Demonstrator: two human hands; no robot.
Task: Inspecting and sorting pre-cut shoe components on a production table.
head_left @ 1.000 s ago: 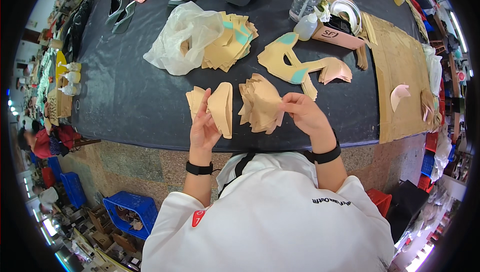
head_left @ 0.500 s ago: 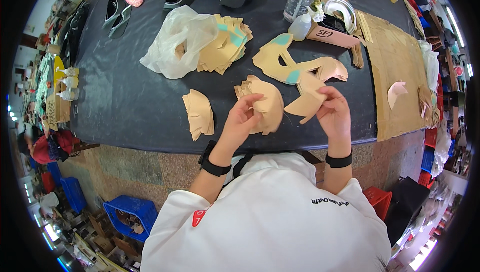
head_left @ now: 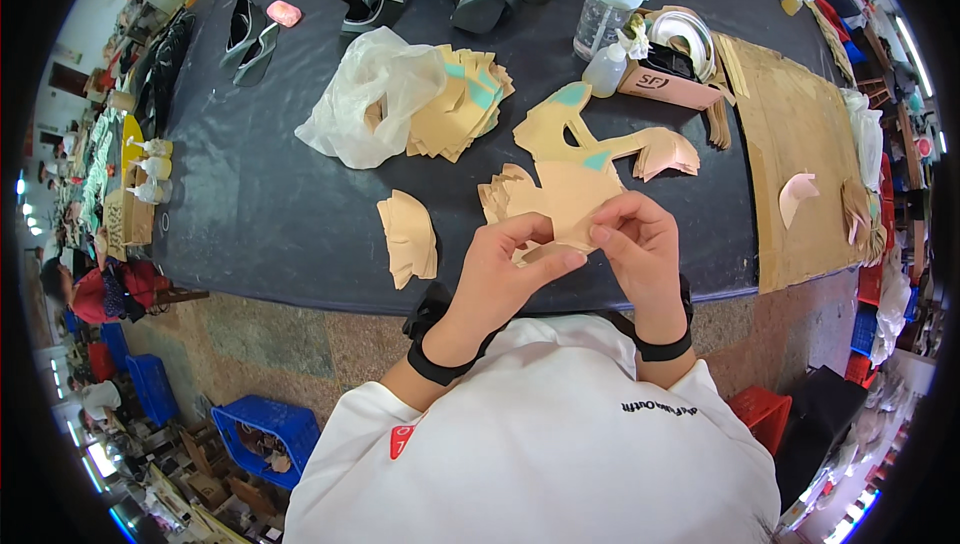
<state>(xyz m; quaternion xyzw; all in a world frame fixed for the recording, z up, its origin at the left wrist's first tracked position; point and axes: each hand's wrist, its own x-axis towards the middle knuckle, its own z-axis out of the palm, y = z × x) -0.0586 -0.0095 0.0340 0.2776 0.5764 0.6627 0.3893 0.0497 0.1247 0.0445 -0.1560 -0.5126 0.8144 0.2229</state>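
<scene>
so the left hand (head_left: 500, 272) has thumb and fingers pinched on the lower left edge of a tan piece (head_left: 578, 196), and the right hand (head_left: 642, 252) pinches its lower right. it's above the worktop (head_left: 260, 224), partly covering a stack (head_left: 503, 194), with a pile (head_left: 408, 241) off left.

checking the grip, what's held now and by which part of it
A beige cut piece, by its near edge: right hand towards the right end, left hand towards the left.
</scene>
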